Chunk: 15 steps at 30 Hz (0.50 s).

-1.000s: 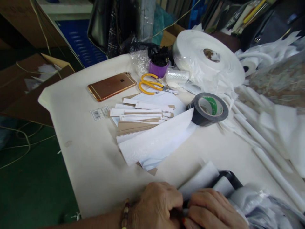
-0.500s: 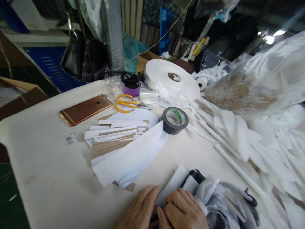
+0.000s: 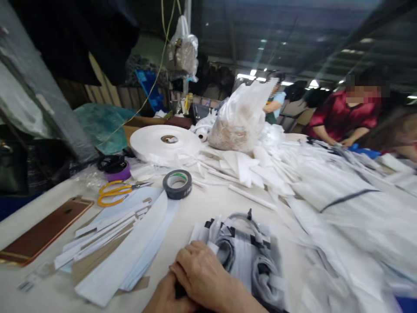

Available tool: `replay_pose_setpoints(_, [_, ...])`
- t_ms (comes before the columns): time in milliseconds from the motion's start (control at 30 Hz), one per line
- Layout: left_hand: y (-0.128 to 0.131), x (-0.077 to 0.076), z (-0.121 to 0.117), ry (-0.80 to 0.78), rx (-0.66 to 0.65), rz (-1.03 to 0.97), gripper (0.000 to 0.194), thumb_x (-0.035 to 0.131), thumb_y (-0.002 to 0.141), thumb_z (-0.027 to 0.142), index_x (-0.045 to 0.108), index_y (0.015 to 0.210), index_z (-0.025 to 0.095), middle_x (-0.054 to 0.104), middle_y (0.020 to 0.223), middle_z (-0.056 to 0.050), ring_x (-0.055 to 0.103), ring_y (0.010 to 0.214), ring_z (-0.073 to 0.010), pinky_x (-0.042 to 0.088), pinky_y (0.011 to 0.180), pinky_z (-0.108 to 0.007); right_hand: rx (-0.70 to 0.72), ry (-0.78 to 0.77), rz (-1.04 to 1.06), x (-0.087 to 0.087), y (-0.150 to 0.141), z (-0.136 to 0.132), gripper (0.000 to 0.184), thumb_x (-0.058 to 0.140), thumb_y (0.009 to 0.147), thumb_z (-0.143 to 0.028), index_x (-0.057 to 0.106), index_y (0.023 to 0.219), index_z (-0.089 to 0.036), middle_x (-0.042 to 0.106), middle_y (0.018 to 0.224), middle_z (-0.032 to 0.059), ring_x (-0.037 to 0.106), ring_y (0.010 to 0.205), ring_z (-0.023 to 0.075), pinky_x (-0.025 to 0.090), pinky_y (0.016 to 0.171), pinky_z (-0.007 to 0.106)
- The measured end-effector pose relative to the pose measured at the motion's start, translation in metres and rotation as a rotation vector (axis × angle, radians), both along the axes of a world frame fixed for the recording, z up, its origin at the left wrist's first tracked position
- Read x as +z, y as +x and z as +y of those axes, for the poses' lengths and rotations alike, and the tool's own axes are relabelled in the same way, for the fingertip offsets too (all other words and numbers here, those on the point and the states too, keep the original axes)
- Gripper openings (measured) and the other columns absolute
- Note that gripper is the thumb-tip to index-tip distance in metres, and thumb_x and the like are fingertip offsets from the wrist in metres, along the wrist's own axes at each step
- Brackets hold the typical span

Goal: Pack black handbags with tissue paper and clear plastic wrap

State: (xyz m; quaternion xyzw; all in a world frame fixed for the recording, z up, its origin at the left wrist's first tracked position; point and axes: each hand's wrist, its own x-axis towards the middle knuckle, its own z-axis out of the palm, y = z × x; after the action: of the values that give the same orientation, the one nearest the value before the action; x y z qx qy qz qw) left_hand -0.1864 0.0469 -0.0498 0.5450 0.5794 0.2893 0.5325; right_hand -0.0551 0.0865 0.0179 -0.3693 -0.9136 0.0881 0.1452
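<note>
The bag (image 3: 243, 250), grey and black with white wrapping and an upright looped handle, lies on the pale table (image 3: 203, 213) at the bottom centre, close to the person. The right hand (image 3: 203, 271) is at the bag's left side, fingers bent and nearly closed; the left hand (image 3: 167, 293) meets it from below, partly cut off by the frame. Something dark shows between them, but I cannot tell how firmly either hand grips it. Just left of the hands, a fan of white paper strips (image 3: 127, 250) and brown card takes up much of the table. At its far end sit a roll of dark tape (image 3: 179, 194) and orange-handled scissors (image 3: 112, 192), with a phone (image 3: 45, 230) towards the left edge. Farther back, a purple tub (image 3: 117, 174) stands before a big white roll (image 3: 146, 141). White strips (image 3: 244, 168) crowd the table beyond the bag, below a bulging plastic bag (image 3: 241, 119), and pale sheeting (image 3: 345, 217) fills the right side. A person in red (image 3: 332, 115) works across the far side.
</note>
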Motion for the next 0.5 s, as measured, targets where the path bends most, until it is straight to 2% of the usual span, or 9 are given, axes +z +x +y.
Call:
replay_pose_setpoints(100, [0.003, 0.004, 0.003, 0.063, 0.061, -0.124, 0.076, 0.072, 0.053, 0.041, 0.054, 0.121, 0.013, 0.064, 0.11, -0.008, 0.053, 0.109, -0.032, 0.042, 0.096, -0.037, -0.064, 0.027, 0.12, 0.034, 0.036, -0.024, 0.008, 0.051, 0.084, -0.021, 0.057, 0.082, -0.017, 0.063, 0.081, 0.0049, 0.056, 0.078, 0.0188, 0.045, 0.072, 0.031])
replay_pose_setpoints(167, [0.004, 0.009, 0.003, -0.017, 0.08, -0.207, 0.095, 0.073, 0.053, 0.045, 0.038, 0.134, 0.01, 0.065, 0.105, -0.008, 0.058, 0.103, -0.0303, 0.047, 0.089, -0.035, -0.255, 0.033, 0.329, 0.044, 0.077, -0.051, 0.013, 0.047, 0.086, -0.023, 0.058, 0.091, -0.019, 0.063, 0.09, 0.0066, 0.056, 0.088, 0.0197, 0.046, 0.079, 0.033])
replay_pose_setpoints(200, [0.004, 0.011, 0.002, -0.065, 0.075, -0.231, 0.102, 0.073, 0.053, 0.046, 0.031, 0.137, 0.008, 0.067, 0.099, -0.007, 0.061, 0.096, -0.0293, 0.05, 0.084, -0.034, -0.394, 0.047, 0.449, 0.042, 0.1, -0.066, 0.018, 0.045, 0.087, -0.025, 0.058, 0.097, -0.019, 0.062, 0.098, 0.0088, 0.056, 0.095, 0.0205, 0.046, 0.084, 0.035])
replay_pose_setpoints(267, [0.004, 0.016, 0.001, -0.105, 0.063, -0.244, 0.109, 0.074, 0.052, 0.047, 0.024, 0.139, 0.005, 0.069, 0.088, -0.006, 0.064, 0.085, -0.0271, 0.052, 0.075, -0.031, -0.823, 0.016, 0.641, 0.02, 0.141, -0.095, 0.032, 0.05, 0.082, -0.04, 0.057, 0.105, -0.018, 0.06, 0.11, 0.0126, 0.055, 0.104, 0.0254, 0.044, 0.091, 0.041])
replay_pose_setpoints(300, [0.004, 0.018, 0.001, -0.098, 0.063, -0.243, 0.11, 0.075, 0.051, 0.046, 0.024, 0.139, 0.005, 0.069, 0.086, -0.005, 0.064, 0.082, -0.0262, 0.052, 0.074, -0.03, -1.004, -0.125, 0.714, 0.004, 0.156, -0.107, 0.044, 0.052, 0.079, -0.047, 0.055, 0.111, -0.018, 0.058, 0.117, 0.014, 0.055, 0.106, 0.0272, 0.044, 0.091, 0.042])
replay_pose_setpoints(333, [0.005, 0.019, 0.001, -0.083, 0.065, -0.241, 0.11, 0.076, 0.05, 0.046, 0.025, 0.138, 0.004, 0.069, 0.085, -0.006, 0.064, 0.081, -0.0258, 0.053, 0.072, -0.029, -1.083, -0.323, 0.789, -0.014, 0.167, -0.116, 0.052, 0.053, 0.077, -0.051, 0.053, 0.115, -0.016, 0.056, 0.12, 0.0149, 0.056, 0.106, 0.0283, 0.045, 0.091, 0.042])
replay_pose_setpoints(367, [0.006, 0.02, 0.001, -0.065, 0.071, -0.236, 0.109, 0.076, 0.049, 0.045, 0.027, 0.137, 0.004, 0.069, 0.085, -0.006, 0.065, 0.08, -0.0256, 0.053, 0.071, -0.029, -1.107, -0.449, 0.87, -0.03, 0.173, -0.122, 0.058, 0.055, 0.074, -0.054, 0.054, 0.116, -0.014, 0.056, 0.121, 0.0161, 0.055, 0.109, 0.0295, 0.044, 0.093, 0.042])
replay_pose_setpoints(433, [0.007, 0.021, 0.002, -0.025, 0.096, -0.227, 0.109, 0.078, 0.046, 0.044, 0.031, 0.134, 0.002, 0.069, 0.084, -0.008, 0.065, 0.079, -0.0262, 0.053, 0.07, -0.03, -1.075, -0.571, 1.007, -0.053, 0.171, -0.126, 0.062, 0.058, 0.07, -0.056, 0.055, 0.116, -0.014, 0.056, 0.123, 0.0141, 0.05, 0.116, 0.0291, 0.038, 0.1, 0.04])
replay_pose_setpoints(500, [0.009, 0.022, 0.002, -0.01, 0.124, -0.258, 0.108, 0.08, 0.041, 0.044, 0.037, 0.13, 0.002, 0.069, 0.084, -0.01, 0.065, 0.08, -0.0276, 0.054, 0.071, -0.031, -1.037, -0.603, 1.134, -0.057, 0.161, -0.126, 0.062, 0.059, 0.069, -0.058, 0.056, 0.115, -0.016, 0.057, 0.122, 0.0114, 0.047, 0.119, 0.028, 0.035, 0.101, 0.038])
